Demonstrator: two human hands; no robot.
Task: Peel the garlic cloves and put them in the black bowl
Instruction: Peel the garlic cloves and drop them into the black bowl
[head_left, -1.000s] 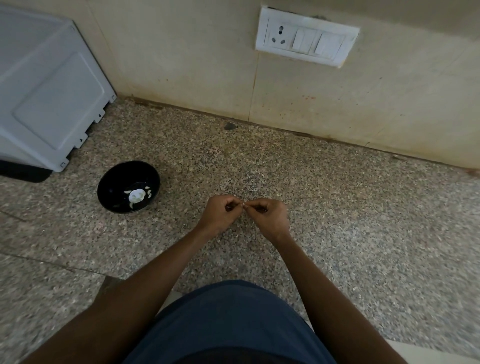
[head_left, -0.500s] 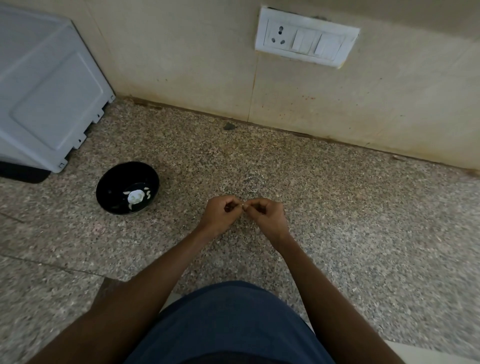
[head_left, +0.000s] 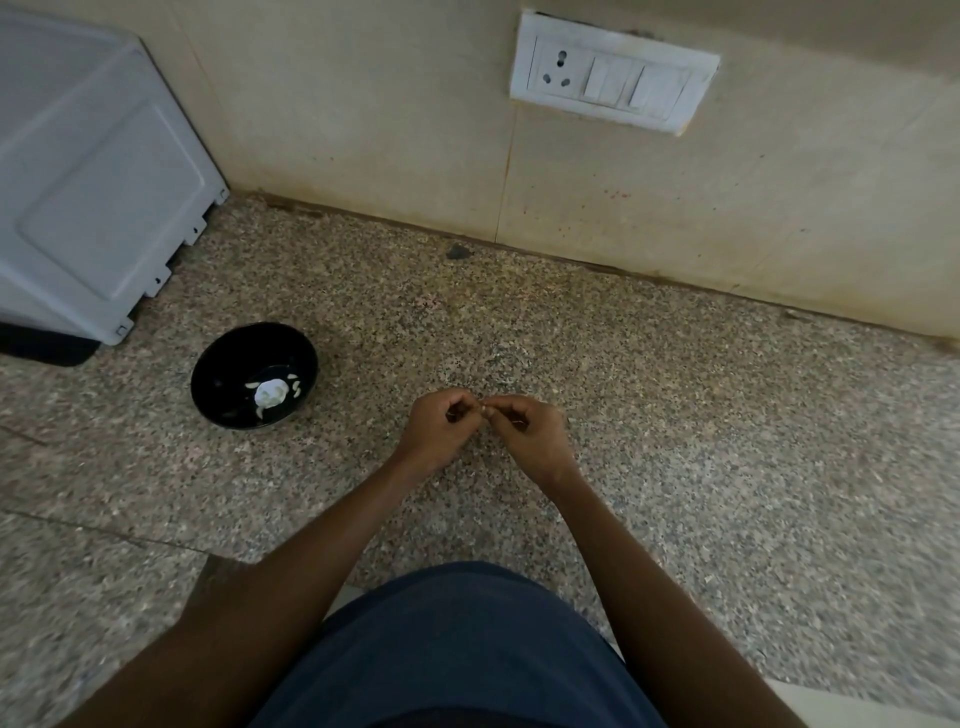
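- The left hand (head_left: 439, 434) and the right hand (head_left: 530, 436) meet above the speckled desk (head_left: 675, 415), fingertips touching each other.
- Both hands have their fingers curled, pinching a small pale garlic clove (head_left: 483, 411) between them; the clove is mostly hidden and too small to tell whether skin remains on it.
- The black bowl (head_left: 254, 375) stands on the desk to the left of the hands, apart from them.
- White garlic (head_left: 270, 393) pieces lie at the bottom of the bowl.
- A grey appliance (head_left: 88, 182) stands behind the bowl, at the left.
- A white switch plate (head_left: 613, 80) is set in the beige wall (head_left: 363, 130).
- The person's blue clothing (head_left: 457, 649) fills the lower edge.
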